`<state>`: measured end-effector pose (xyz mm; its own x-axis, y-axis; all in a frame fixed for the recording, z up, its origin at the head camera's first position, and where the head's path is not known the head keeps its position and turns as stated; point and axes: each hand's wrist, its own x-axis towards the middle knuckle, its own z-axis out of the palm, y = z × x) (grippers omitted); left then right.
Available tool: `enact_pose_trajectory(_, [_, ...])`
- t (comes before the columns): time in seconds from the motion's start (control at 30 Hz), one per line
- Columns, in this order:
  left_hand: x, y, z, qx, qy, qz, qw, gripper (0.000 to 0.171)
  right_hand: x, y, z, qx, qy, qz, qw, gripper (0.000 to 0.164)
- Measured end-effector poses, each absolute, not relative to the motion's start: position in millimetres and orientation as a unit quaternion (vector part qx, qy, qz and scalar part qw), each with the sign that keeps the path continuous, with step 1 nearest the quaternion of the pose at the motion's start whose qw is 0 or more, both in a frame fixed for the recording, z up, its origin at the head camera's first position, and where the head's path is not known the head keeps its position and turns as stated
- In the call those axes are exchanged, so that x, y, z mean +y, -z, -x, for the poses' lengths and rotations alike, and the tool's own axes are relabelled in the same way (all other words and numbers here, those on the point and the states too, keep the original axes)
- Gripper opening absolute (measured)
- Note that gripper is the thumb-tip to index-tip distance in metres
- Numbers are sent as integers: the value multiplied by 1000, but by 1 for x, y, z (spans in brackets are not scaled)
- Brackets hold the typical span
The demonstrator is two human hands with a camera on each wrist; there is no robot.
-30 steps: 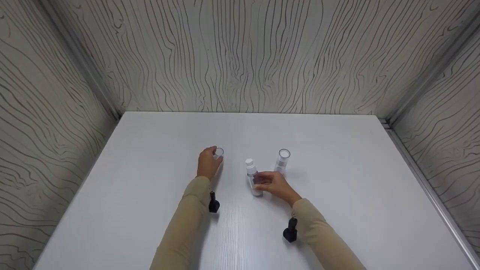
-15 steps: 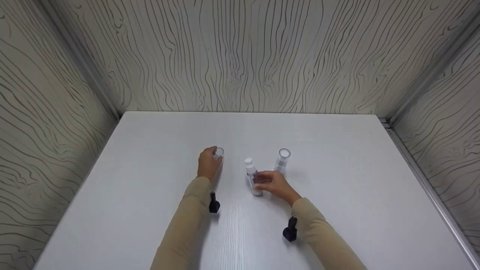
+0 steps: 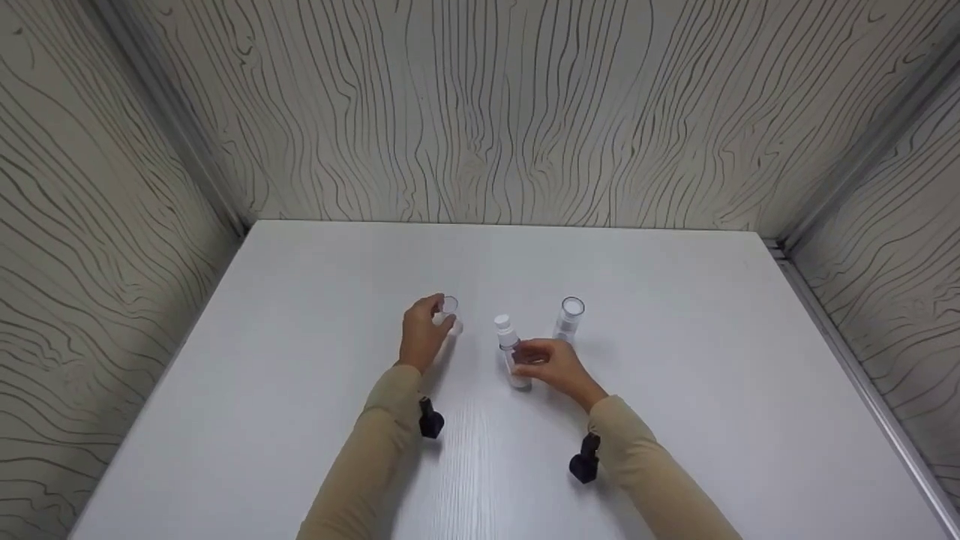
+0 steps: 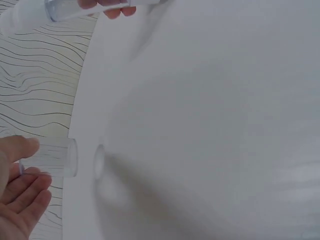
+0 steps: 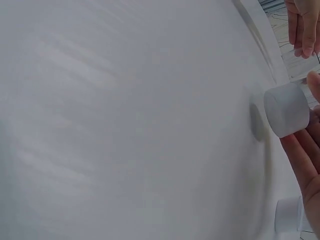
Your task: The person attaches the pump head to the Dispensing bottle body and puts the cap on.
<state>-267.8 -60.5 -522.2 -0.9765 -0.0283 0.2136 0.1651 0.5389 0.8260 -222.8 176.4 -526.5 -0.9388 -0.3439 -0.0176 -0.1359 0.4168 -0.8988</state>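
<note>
My left hand [image 3: 424, 334] pinches a clear plastic cap [image 3: 449, 306] between thumb and fingers. In the left wrist view this see-through cap [image 4: 52, 157] hangs just above the table, with a faint reflection and shadow beside it. My right hand [image 3: 559, 369] grips a small clear bottle with a white top [image 3: 507, 334] around its lower body. The right wrist view shows the base of that bottle [image 5: 287, 110] slightly above the table. Behind the right hand stands a second bottle [image 3: 570, 317], which appears to have a clear cap over it; its lower part is partly hidden.
A white table [image 3: 637, 465] lies under everything. Wood-grain panels [image 3: 472, 112] enclose its back and sides, with metal corner posts. A small black camera [image 3: 431, 420] hangs from the left wrist and another black camera [image 3: 584, 459] from the right.
My left hand has lifted the clear cap off the table and shifted slightly right. The right hand keeps its grip on the bottle; the head view has shifted a little.
</note>
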Motion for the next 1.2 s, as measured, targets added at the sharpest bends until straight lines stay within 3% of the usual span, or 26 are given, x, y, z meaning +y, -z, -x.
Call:
enact_pose_trajectory(0.93, [-51,501,243,-822,541,60,169,36,176,529,229,845,509,150,61,41])
enact_pose_trajectory(1.2, [-48,495,239,-818,549,50,164,36,175,530,228,846,506,161,52,42])
